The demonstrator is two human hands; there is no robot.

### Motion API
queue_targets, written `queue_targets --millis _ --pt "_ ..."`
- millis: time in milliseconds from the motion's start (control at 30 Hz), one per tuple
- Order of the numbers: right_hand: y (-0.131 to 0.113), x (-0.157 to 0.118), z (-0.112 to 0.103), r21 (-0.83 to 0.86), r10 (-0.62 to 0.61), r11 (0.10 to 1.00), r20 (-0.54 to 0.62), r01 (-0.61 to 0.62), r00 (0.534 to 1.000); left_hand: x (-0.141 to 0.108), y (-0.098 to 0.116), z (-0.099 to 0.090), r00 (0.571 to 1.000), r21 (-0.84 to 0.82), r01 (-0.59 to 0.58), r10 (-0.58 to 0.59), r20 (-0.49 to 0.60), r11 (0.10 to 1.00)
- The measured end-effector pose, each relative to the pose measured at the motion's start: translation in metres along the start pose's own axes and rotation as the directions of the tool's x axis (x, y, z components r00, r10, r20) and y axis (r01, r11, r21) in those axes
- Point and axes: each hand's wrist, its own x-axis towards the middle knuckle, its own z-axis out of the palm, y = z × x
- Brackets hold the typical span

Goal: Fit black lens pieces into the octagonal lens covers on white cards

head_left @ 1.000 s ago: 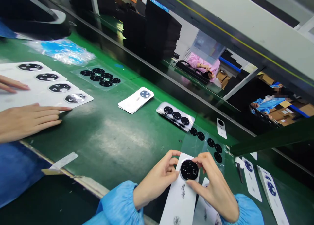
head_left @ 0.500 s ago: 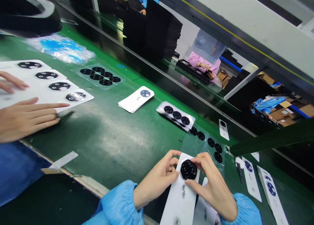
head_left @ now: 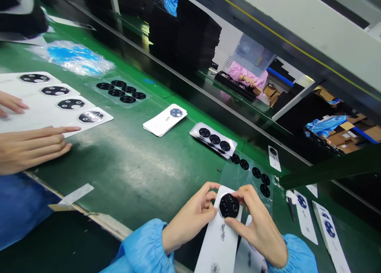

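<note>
A long white card point(head_left: 218, 241) lies tilted at the table's front edge, with a black round camera disc point(head_left: 229, 205) at its upper end. My left hand point(head_left: 193, 215) pinches the card's left edge near the top. On the other side, my right hand point(head_left: 257, 225) has its thumb and forefinger closed on the disc's right rim and lower edge. Another pale card point(head_left: 248, 251) lies partly hidden under my right hand. Beyond the card is a clear film sheet point(head_left: 235, 177) bearing several black discs.
A co-worker's hands point(head_left: 32, 146) rest on white cards point(head_left: 71, 124) at left. Further back lie a disc sheet point(head_left: 131, 102), a plastic bag point(head_left: 74, 58), a white card stack point(head_left: 163, 122) and a disc pack point(head_left: 212, 140). More cards point(head_left: 330, 233) and a green beam point(head_left: 327, 168) are at right.
The co-worker's hands have shifted slightly left. A small white card on the far strip has moved a little to the right. My own hands hold nearly the same pose.
</note>
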Motion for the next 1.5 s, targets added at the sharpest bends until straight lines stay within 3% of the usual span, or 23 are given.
queue_targets --millis 400,700,1033,1267,1500 --pt "-0.003 0.001 -0.001 0.017 0.021 1.000 0.014 -0.021 1.000 0.001 -0.003 0.000 1.000 0.012 -0.010 0.009 0.013 1.000" --pt "-0.009 0.003 0.001 -0.133 0.013 0.991 -0.048 -0.019 0.999 -0.001 -0.001 0.003 1.000 -0.009 0.006 -0.006 -0.004 1.000" --pt "-0.022 0.017 0.007 -0.282 -0.045 0.959 -0.108 0.013 0.993 -0.001 -0.006 0.005 0.979 0.028 -0.058 0.063 -0.192 0.998" --pt "-0.025 0.032 0.016 -0.342 -0.118 0.937 -0.103 0.076 0.988 -0.003 0.002 -0.007 0.973 0.027 -0.086 0.089 -0.214 0.996" --pt "-0.026 0.038 0.018 -0.324 -0.083 0.944 -0.052 0.062 0.995 -0.003 0.001 -0.010 0.957 0.057 -0.088 0.100 -0.274 0.995"
